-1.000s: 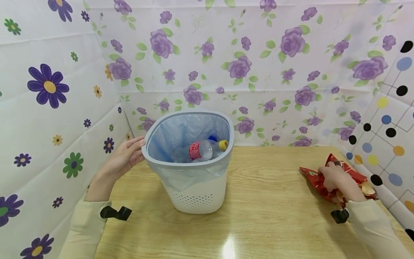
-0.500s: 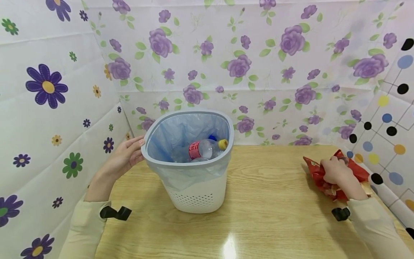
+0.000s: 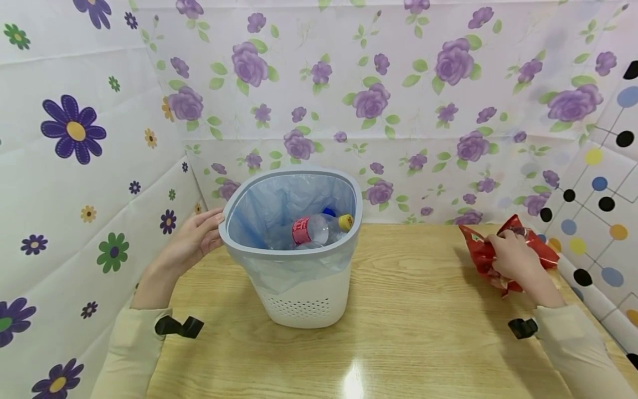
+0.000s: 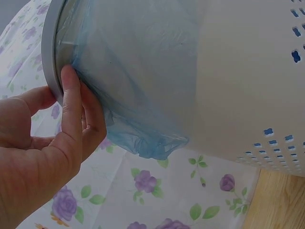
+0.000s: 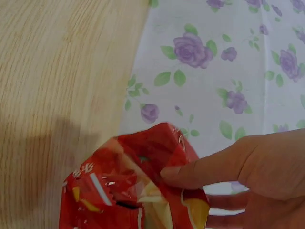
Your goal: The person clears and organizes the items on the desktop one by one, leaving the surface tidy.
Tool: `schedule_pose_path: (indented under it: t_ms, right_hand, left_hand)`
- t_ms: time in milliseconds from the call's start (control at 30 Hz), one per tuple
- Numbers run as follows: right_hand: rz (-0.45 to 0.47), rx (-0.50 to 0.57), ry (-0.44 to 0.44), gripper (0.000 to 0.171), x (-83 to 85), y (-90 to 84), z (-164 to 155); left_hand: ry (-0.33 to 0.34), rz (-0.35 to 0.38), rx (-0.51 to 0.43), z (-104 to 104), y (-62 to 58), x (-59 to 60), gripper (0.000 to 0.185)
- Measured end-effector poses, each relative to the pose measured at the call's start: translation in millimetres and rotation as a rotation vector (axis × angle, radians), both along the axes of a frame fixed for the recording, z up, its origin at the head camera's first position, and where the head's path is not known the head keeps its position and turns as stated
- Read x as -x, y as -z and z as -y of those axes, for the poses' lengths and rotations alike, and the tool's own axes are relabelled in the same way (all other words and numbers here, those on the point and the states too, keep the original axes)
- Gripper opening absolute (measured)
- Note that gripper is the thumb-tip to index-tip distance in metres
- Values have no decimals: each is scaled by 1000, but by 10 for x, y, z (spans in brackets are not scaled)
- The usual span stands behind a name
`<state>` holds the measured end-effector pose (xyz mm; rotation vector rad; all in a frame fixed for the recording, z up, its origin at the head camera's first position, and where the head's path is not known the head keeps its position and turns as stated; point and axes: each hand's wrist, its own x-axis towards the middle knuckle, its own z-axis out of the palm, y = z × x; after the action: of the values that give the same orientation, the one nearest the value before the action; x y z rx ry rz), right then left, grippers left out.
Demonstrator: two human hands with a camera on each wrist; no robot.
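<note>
A white waste bin with a grey rim stands left of the middle of the table. My left hand holds the rim at its left side, thumb and fingers about the edge in the left wrist view. A translucent blue liner is folded over the rim. Inside lie clear plastic bottles, one with a red label and a yellow cap. At the far right, my right hand grips a crumpled red snack bag, thumb pressed into it. Its lower fingers are partly hidden.
The wooden table spreads between the bin and the snack bag. Flowered sheeting hangs behind it, and more patterned sheeting borders the right side. A left sheet rises beside my left arm.
My right hand has gathered the snack bag and raised it a little, shifting it away from me and slightly left. My left hand stays on the bin's rim.
</note>
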<state>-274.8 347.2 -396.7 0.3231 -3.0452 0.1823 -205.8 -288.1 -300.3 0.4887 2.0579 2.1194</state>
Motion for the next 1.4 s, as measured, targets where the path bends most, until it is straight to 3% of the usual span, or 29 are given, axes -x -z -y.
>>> schedule_pose_path:
  t_ms: [233, 900, 1400]
  right_hand:
    - [-42, 33, -47, 55, 23, -32, 49]
    - [-318, 106, -163, 55, 25, -211, 254]
    - [-339, 134, -210, 56, 3, -302, 372]
  left_hand:
    - [3, 9, -2, 2, 3, 13, 61]
    - [5, -1, 8, 5, 8, 22, 58]
    - [-11, 14, 13, 0, 9, 25, 61]
